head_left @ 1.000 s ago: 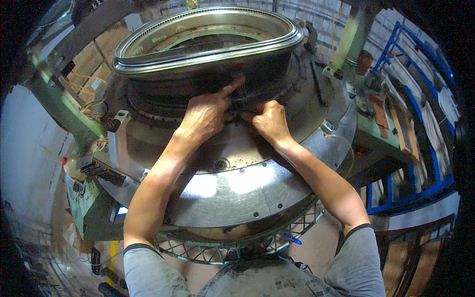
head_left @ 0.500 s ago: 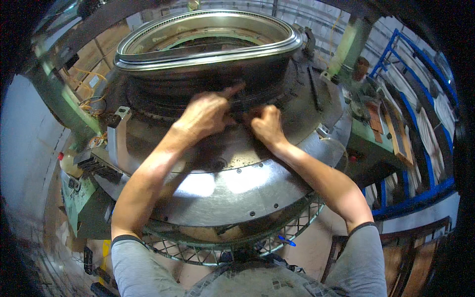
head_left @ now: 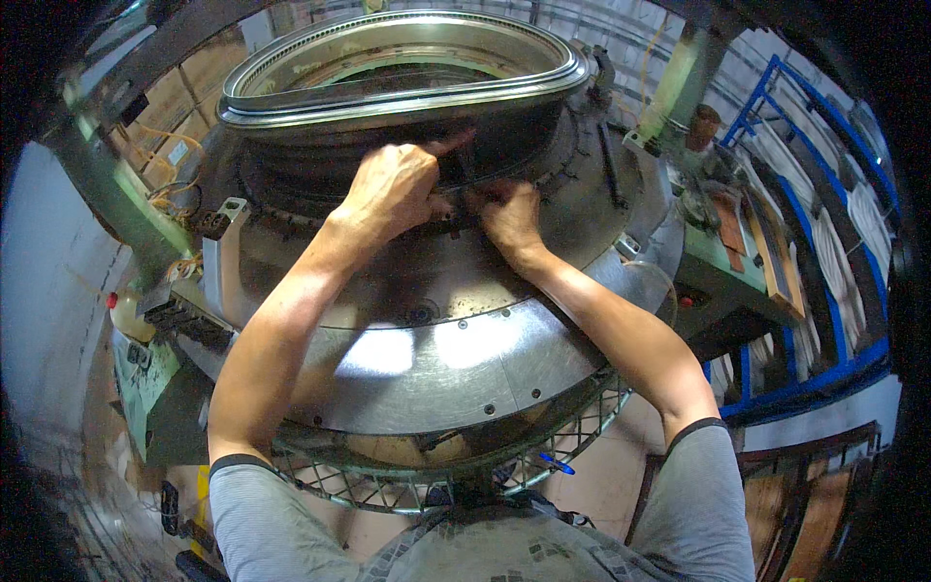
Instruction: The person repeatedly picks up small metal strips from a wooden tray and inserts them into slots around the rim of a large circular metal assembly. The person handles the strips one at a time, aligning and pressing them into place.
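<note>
A large round machine stands in front of me, with a dark cylinder (head_left: 310,160) topped by a bright toothed metal ring (head_left: 388,112). My left hand (head_left: 393,189) is at the foot of the cylinder's near side. Its index finger stretches along the dark wall, apart from the thumb, and nothing shows in its grasp. Just right of it, my right hand (head_left: 511,215) is closed, fingers curled against the cylinder's base. Whatever its fingertips hold is hidden in shadow. Both forearms reach over the polished steel plate (head_left: 436,388).
Green posts (head_left: 669,87) rise around the machine. A metal bracket (head_left: 223,242) stands at the left of the bed, and a dark rod (head_left: 611,165) lies on the right. Beyond are a blue rack (head_left: 839,388) with white material and a wooden frame (head_left: 776,262). A lattice guard (head_left: 354,488) runs below.
Both hands sit slightly higher in the picture, nearer the cylinder, and the right hand has shifted a little left. The whole scene has moved slightly in view.
</note>
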### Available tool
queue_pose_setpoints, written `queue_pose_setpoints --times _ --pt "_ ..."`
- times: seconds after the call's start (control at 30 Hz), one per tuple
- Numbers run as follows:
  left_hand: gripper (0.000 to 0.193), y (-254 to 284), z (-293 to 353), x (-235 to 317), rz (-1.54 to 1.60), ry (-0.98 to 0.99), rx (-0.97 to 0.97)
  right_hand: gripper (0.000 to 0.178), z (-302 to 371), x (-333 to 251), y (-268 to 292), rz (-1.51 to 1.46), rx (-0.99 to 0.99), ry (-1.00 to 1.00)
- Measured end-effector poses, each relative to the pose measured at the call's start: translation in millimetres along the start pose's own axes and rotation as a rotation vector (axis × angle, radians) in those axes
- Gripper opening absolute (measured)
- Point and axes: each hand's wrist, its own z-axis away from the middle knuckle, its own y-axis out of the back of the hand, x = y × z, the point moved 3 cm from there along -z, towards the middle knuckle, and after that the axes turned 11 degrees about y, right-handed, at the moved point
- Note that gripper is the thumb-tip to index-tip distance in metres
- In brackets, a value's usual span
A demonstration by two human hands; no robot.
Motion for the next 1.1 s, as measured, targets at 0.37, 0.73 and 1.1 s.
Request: queue_pose_setpoints --times 0.37,0.73,1.1 --pt "0.038 15.6 -0.7 3.7 -0.087 0.024 0.065 0.028 -37.6 -14.9 -7.4 0.117 0.136 0.309" --pt "0.021 6.0 39.1 5.0 0.247 -0.031 0.165 0.055 -62.6 -20.0 10.6 0.57 0.011 0.275" --pt "0.016 -22.5 47.2 -13.2 0.339 0.059 0.186 0.028 -65.9 -32.5 11.8 -0.884 -0.324 -0.161"
